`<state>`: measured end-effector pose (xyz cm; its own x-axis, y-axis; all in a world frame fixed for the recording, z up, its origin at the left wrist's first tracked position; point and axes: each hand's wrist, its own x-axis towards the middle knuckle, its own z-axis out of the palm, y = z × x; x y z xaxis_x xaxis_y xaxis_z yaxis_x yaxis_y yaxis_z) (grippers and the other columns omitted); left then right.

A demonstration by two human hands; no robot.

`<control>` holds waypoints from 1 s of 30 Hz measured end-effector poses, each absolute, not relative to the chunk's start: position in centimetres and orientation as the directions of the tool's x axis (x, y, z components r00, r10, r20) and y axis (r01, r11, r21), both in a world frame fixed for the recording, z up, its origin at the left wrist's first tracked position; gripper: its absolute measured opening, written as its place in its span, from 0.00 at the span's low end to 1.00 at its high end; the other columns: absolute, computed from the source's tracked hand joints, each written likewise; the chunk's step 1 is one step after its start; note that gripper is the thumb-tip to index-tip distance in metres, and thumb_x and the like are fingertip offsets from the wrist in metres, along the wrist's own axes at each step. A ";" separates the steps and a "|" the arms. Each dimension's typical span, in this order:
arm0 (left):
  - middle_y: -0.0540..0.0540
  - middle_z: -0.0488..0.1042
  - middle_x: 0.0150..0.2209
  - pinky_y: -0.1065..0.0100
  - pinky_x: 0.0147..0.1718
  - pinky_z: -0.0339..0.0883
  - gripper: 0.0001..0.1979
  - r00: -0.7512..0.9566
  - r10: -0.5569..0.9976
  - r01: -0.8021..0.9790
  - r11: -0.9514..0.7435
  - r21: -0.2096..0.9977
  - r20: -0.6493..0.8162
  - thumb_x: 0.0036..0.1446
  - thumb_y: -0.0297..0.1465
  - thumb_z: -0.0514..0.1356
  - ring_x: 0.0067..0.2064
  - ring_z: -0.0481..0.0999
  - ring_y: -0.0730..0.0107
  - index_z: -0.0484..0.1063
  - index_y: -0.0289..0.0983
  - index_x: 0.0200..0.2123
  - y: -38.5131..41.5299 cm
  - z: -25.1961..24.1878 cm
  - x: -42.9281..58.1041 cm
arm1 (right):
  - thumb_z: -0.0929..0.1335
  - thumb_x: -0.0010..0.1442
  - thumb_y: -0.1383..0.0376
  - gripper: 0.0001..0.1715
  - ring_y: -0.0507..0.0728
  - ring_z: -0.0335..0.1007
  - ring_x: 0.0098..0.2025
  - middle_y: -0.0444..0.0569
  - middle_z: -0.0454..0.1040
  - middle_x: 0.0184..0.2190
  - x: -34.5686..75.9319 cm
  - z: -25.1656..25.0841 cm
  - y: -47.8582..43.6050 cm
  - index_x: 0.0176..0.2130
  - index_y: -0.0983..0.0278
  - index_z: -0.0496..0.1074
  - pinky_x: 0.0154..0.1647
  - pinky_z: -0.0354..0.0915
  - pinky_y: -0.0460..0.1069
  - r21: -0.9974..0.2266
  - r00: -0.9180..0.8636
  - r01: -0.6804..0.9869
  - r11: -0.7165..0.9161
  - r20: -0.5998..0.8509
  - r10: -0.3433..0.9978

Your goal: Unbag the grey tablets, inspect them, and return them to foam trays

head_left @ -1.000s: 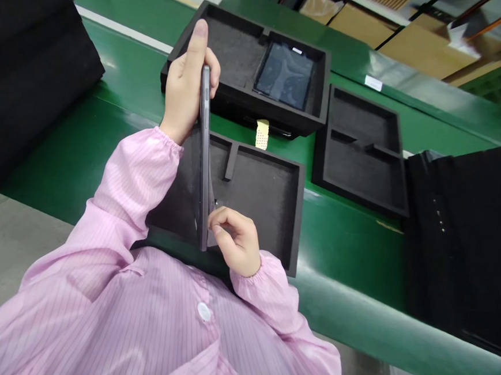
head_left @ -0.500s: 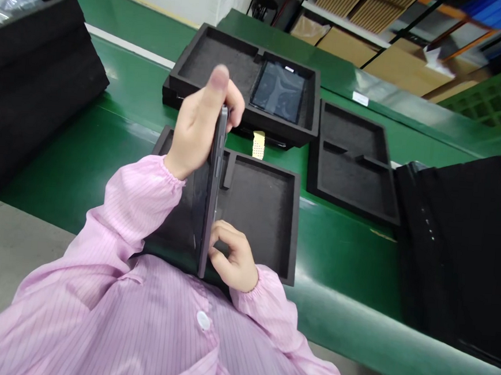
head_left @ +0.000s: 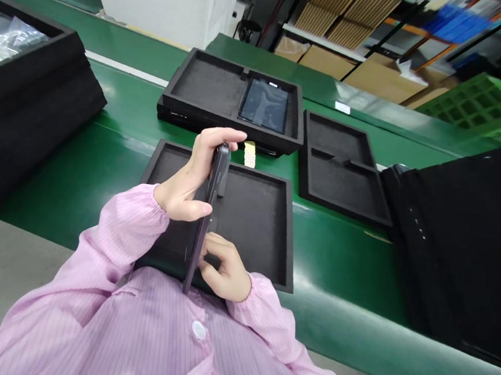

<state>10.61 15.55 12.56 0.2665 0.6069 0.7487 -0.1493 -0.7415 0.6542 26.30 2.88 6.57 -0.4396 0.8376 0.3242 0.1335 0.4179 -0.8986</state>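
Note:
A thin dark tablet (head_left: 204, 224) is held nearly on edge above a black foam tray (head_left: 256, 228), so mostly its side with the buttons shows. My left hand (head_left: 195, 174) grips the upper end, fingers bent over the top and thumb along the left face. Against the right face, lower down, is my right hand (head_left: 226, 269), its fingers curled and thumb drawn in towards them. The tablet partly hides those fingertips, and I cannot make out whether anything is pinched there.
Behind stands a stacked foam tray (head_left: 198, 85) with another tablet (head_left: 264, 105) in its right compartment. A yellow label (head_left: 249, 154) hangs in front of it. A divided tray (head_left: 343, 166) lies to the right. Black stacks (head_left: 34, 118) flank the green bench (head_left: 331, 263).
My left thumb has come down from its raised position to the tablet's left face. The tablet's upper end sits lower in view. My right hand stays against the other face, fingers still curled.

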 end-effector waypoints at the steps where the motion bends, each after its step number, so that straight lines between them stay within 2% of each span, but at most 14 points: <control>1: 0.44 0.67 0.42 0.47 0.54 0.65 0.39 0.268 0.606 -0.155 -0.740 0.654 0.749 0.43 0.63 0.60 0.49 0.70 0.52 0.68 0.40 0.48 15.5 12.5 10.7 | 0.62 0.47 0.74 0.07 0.52 0.62 0.28 0.42 0.68 0.23 26.3 6.6 2.9 0.24 0.61 0.61 0.33 0.61 0.48 -0.898 -0.439 0.134 0.419 0.326 0.838; 8: 0.44 0.65 0.43 0.47 0.55 0.64 0.31 0.301 0.511 -0.205 -0.790 0.578 0.805 0.45 0.55 0.63 0.48 0.69 0.53 0.65 0.41 0.45 15.5 12.4 11.1 | 0.61 0.45 0.73 0.07 0.53 0.62 0.28 0.43 0.69 0.23 26.3 6.4 2.9 0.24 0.61 0.61 0.33 0.61 0.48 -0.901 -0.442 0.142 0.410 0.313 0.841; 12: 0.44 0.65 0.42 0.48 0.53 0.64 0.31 0.309 0.529 -0.202 -0.775 0.599 0.790 0.44 0.55 0.64 0.47 0.69 0.53 0.65 0.41 0.44 15.3 12.6 11.1 | 0.61 0.45 0.73 0.07 0.53 0.63 0.28 0.43 0.69 0.23 26.3 6.3 2.9 0.24 0.60 0.61 0.33 0.62 0.49 -0.900 -0.448 0.150 0.408 0.306 0.840; 18: 0.45 0.65 0.42 0.51 0.52 0.64 0.25 0.291 0.497 -0.196 -0.805 0.560 0.817 0.52 0.52 0.60 0.45 0.68 0.56 0.64 0.42 0.45 15.3 12.3 11.4 | 0.62 0.46 0.73 0.07 0.53 0.62 0.28 0.43 0.67 0.23 26.2 6.1 2.8 0.24 0.60 0.60 0.34 0.61 0.48 -0.904 -0.457 0.146 0.402 0.299 0.838; 22: 0.44 0.65 0.44 0.52 0.52 0.63 0.24 0.290 0.485 -0.160 -0.826 0.541 0.825 0.57 0.52 0.56 0.45 0.67 0.57 0.63 0.43 0.48 15.3 12.0 11.5 | 0.62 0.46 0.73 0.07 0.53 0.62 0.28 0.42 0.66 0.22 26.2 6.1 2.9 0.24 0.60 0.60 0.33 0.61 0.48 -0.902 -0.455 0.145 0.406 0.303 0.837; 25: 0.44 0.64 0.45 0.54 0.50 0.63 0.21 0.287 0.491 -0.151 -0.825 0.545 0.822 0.59 0.49 0.54 0.45 0.66 0.57 0.62 0.43 0.49 15.2 11.8 11.5 | 0.62 0.46 0.73 0.07 0.53 0.62 0.29 0.42 0.67 0.23 26.2 6.1 3.0 0.24 0.61 0.60 0.33 0.61 0.48 -0.901 -0.456 0.137 0.412 0.311 0.834; 30: 0.45 0.64 0.43 0.55 0.49 0.63 0.17 0.240 0.538 -0.172 -0.795 0.581 0.808 0.59 0.47 0.55 0.44 0.65 0.57 0.63 0.44 0.46 14.9 11.8 11.7 | 0.62 0.46 0.73 0.07 0.52 0.62 0.28 0.42 0.67 0.23 26.1 6.1 2.9 0.23 0.61 0.61 0.33 0.61 0.48 -0.910 -0.450 0.137 0.391 0.294 0.843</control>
